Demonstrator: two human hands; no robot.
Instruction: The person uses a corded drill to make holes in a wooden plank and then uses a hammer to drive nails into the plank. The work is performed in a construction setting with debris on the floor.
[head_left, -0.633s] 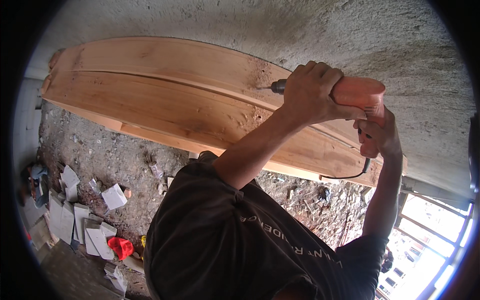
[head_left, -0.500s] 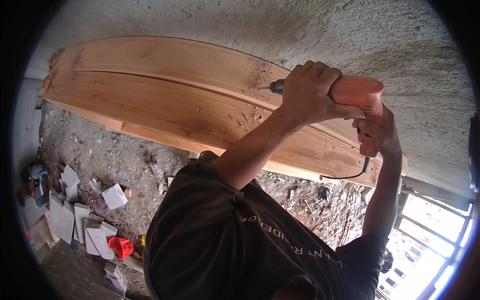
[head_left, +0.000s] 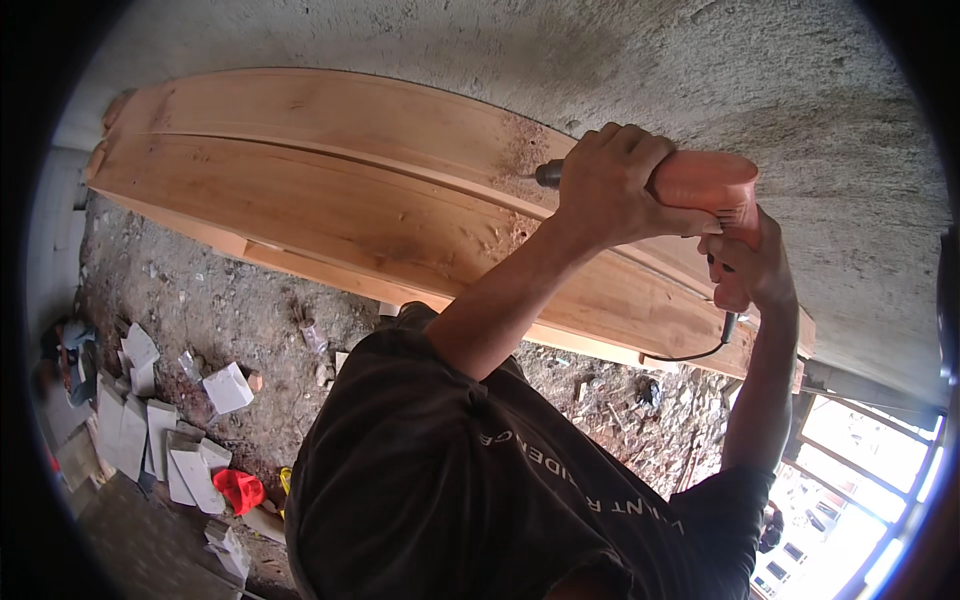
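A corded orange drill (head_left: 700,180) is held level across the upper right. My left hand (head_left: 612,185) wraps over the front of its body, just behind the dark chuck (head_left: 549,173). Around the handle, above the cord, my right hand (head_left: 755,265) is closed; the trigger is mostly hidden by its fingers. The drill bit (head_left: 527,177) points left into the face of a long wooden frame (head_left: 330,180). Wood shavings (head_left: 520,150) cling near the bit, and small dark holes show beside it. How deep the bit sits cannot be made out.
A rough grey plaster wall (head_left: 800,110) runs along the frame's far side. On the rubble floor (head_left: 270,300) lie pale broken blocks (head_left: 125,430) and a red object (head_left: 240,490). The black cord (head_left: 690,358) loops below the handle. A bright opening (head_left: 850,470) is at the lower right.
The drill and both my hands have shifted slightly left toward the wood. Less of the bit shows in front of the chuck now. My grip is the same.
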